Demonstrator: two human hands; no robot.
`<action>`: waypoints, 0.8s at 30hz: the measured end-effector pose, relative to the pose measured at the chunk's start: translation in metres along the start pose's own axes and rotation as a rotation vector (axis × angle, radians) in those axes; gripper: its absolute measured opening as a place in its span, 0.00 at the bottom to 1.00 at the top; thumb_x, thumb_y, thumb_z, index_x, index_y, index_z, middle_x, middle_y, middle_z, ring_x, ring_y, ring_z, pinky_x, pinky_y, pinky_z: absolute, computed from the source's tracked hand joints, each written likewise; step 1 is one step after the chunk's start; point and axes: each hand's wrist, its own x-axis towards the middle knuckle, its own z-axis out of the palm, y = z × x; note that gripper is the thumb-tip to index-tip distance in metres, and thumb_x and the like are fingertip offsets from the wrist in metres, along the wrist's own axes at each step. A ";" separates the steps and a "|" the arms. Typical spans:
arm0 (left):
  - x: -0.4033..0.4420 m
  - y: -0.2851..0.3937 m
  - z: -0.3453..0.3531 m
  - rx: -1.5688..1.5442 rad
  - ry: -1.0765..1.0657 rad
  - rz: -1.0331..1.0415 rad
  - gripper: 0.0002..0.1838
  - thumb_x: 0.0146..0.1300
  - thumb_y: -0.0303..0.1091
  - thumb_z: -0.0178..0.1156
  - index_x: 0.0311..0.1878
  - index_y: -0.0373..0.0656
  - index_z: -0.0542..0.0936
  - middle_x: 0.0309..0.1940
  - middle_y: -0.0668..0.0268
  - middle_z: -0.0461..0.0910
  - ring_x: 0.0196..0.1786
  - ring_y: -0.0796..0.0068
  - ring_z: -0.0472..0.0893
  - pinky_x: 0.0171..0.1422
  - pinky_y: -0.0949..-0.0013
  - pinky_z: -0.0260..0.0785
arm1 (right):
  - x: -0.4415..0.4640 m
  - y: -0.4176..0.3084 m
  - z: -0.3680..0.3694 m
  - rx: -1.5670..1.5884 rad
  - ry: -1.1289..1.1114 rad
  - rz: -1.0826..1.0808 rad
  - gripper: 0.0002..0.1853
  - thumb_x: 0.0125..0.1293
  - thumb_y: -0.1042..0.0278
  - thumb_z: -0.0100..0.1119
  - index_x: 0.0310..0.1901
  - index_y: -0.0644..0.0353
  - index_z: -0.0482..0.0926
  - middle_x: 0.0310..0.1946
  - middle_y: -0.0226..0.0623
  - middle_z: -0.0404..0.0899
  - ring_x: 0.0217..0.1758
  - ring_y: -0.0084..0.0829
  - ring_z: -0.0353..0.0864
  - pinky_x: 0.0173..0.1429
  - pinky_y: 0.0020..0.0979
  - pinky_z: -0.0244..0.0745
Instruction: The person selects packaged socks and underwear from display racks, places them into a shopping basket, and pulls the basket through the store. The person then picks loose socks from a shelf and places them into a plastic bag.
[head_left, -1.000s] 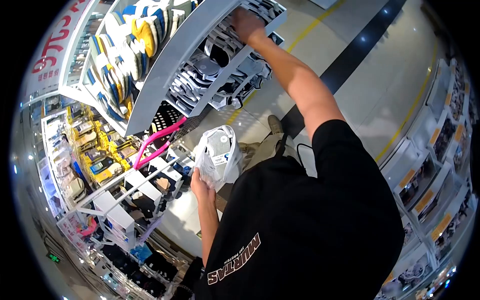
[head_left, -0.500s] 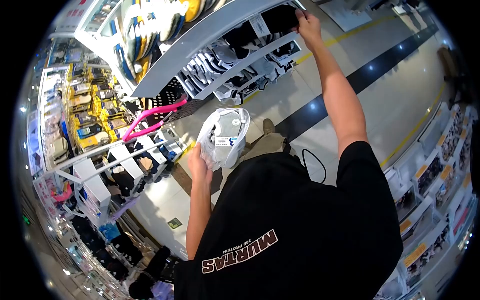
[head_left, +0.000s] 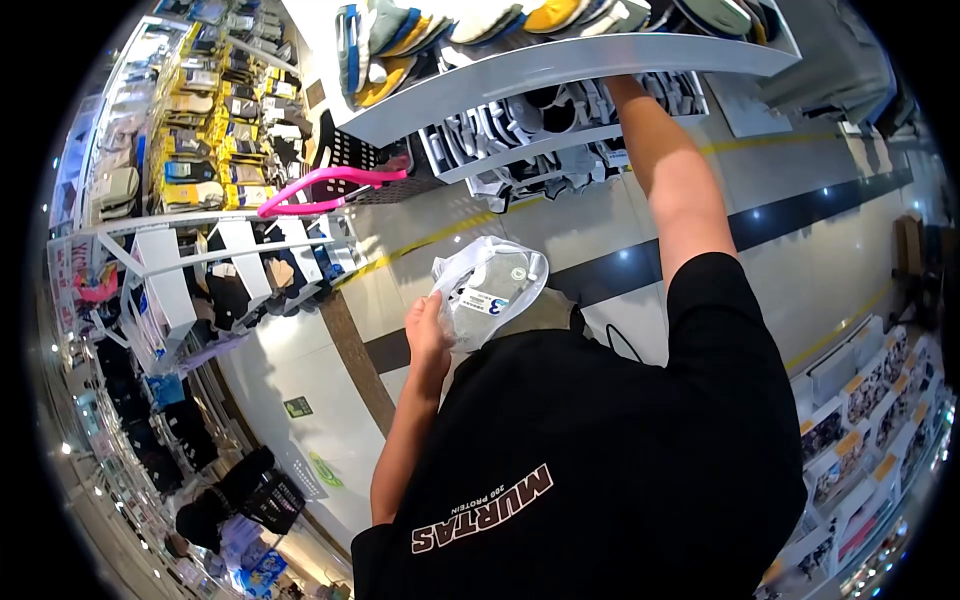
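In front of my body my left hand is closed on the near edge of a clear plastic bag. Inside the bag lies something grey and soft-looking with a white and blue label marked "3". My right arm reaches forward to the display rack, and my right hand passes behind the white shelf edge, which hides its fingers. Near that hand, a lower tier carries packed black, white and grey goods. Whether the right hand touches or holds any of them is hidden.
Yellow, white and dark slippers fill the upper shelf. A black basket with a pink handle stands left of the rack. Yellow-packed goods line the left display; white bins stand at right.
My right hand has left the dark goods at the shelf's right end and gone in behind the shelf edge. The bag has shifted right and tilted. My view has turned.
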 end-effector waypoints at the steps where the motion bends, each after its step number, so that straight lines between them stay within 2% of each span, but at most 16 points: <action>1: -0.003 -0.002 0.002 -0.025 -0.010 0.022 0.10 0.73 0.38 0.56 0.36 0.43 0.75 0.31 0.67 0.80 0.30 0.78 0.79 0.35 0.71 0.72 | -0.002 -0.003 0.010 0.003 -0.015 -0.016 0.24 0.69 0.60 0.58 0.62 0.62 0.73 0.45 0.45 0.78 0.46 0.41 0.83 0.45 0.40 0.80; 5: -0.016 0.007 -0.001 0.019 0.005 -0.021 0.11 0.73 0.39 0.56 0.35 0.45 0.75 0.29 0.69 0.78 0.25 0.81 0.75 0.25 0.74 0.66 | -0.024 -0.003 0.034 0.026 -0.114 -0.077 0.24 0.68 0.62 0.58 0.63 0.62 0.72 0.50 0.46 0.76 0.49 0.43 0.82 0.47 0.41 0.80; 8: -0.022 0.016 0.017 0.003 0.089 -0.021 0.13 0.72 0.40 0.57 0.30 0.49 0.72 0.19 0.78 0.69 0.17 0.88 0.64 0.17 0.77 0.51 | -0.045 0.006 0.043 0.041 -0.180 -0.142 0.24 0.67 0.63 0.58 0.63 0.61 0.71 0.53 0.47 0.75 0.51 0.44 0.81 0.48 0.41 0.80; 11: -0.016 0.013 0.007 0.033 0.027 -0.039 0.11 0.73 0.41 0.55 0.35 0.48 0.74 0.24 0.74 0.74 0.18 0.86 0.68 0.18 0.78 0.55 | -0.058 0.008 0.046 0.058 -0.224 -0.194 0.25 0.66 0.65 0.58 0.63 0.61 0.70 0.56 0.48 0.74 0.54 0.45 0.81 0.49 0.42 0.80; 14: -0.016 0.016 0.012 0.051 0.047 -0.036 0.11 0.73 0.42 0.55 0.35 0.49 0.74 0.22 0.76 0.72 0.16 0.88 0.66 0.16 0.79 0.52 | -0.062 0.010 0.046 0.024 -0.276 -0.262 0.25 0.66 0.66 0.58 0.64 0.61 0.70 0.59 0.49 0.72 0.56 0.47 0.80 0.51 0.43 0.81; 17: -0.016 0.018 0.014 0.060 0.035 -0.019 0.11 0.73 0.42 0.56 0.35 0.49 0.74 0.22 0.76 0.72 0.17 0.87 0.66 0.16 0.78 0.52 | -0.054 -0.013 0.030 -0.295 -0.501 -0.174 0.30 0.64 0.60 0.65 0.65 0.61 0.70 0.64 0.50 0.69 0.64 0.45 0.74 0.57 0.41 0.77; 19: -0.018 0.018 0.013 0.059 0.019 -0.010 0.11 0.73 0.42 0.56 0.35 0.49 0.74 0.22 0.76 0.72 0.17 0.87 0.66 0.16 0.78 0.53 | -0.060 -0.013 0.041 0.117 -0.523 0.109 0.29 0.65 0.60 0.64 0.65 0.61 0.70 0.64 0.48 0.70 0.63 0.45 0.75 0.59 0.40 0.77; 21: -0.018 0.020 0.014 0.053 0.009 0.001 0.11 0.73 0.41 0.55 0.34 0.49 0.74 0.22 0.76 0.72 0.17 0.87 0.66 0.17 0.78 0.53 | -0.074 -0.013 0.061 1.146 -0.325 0.589 0.23 0.69 0.63 0.58 0.62 0.62 0.71 0.61 0.46 0.74 0.57 0.44 0.81 0.57 0.38 0.81; 23: -0.019 0.020 0.014 0.038 0.017 0.009 0.11 0.73 0.41 0.55 0.34 0.49 0.73 0.22 0.76 0.72 0.17 0.87 0.66 0.17 0.78 0.53 | -0.083 -0.009 0.070 0.682 -0.309 0.164 0.22 0.68 0.61 0.58 0.60 0.62 0.74 0.61 0.48 0.75 0.59 0.48 0.79 0.60 0.41 0.77; 24: -0.019 0.019 0.013 0.035 0.030 0.003 0.11 0.73 0.41 0.55 0.34 0.49 0.73 0.22 0.76 0.72 0.17 0.87 0.66 0.17 0.78 0.53 | -0.084 -0.011 0.075 0.457 -0.319 0.025 0.21 0.68 0.60 0.58 0.58 0.62 0.75 0.60 0.48 0.75 0.59 0.49 0.78 0.62 0.42 0.75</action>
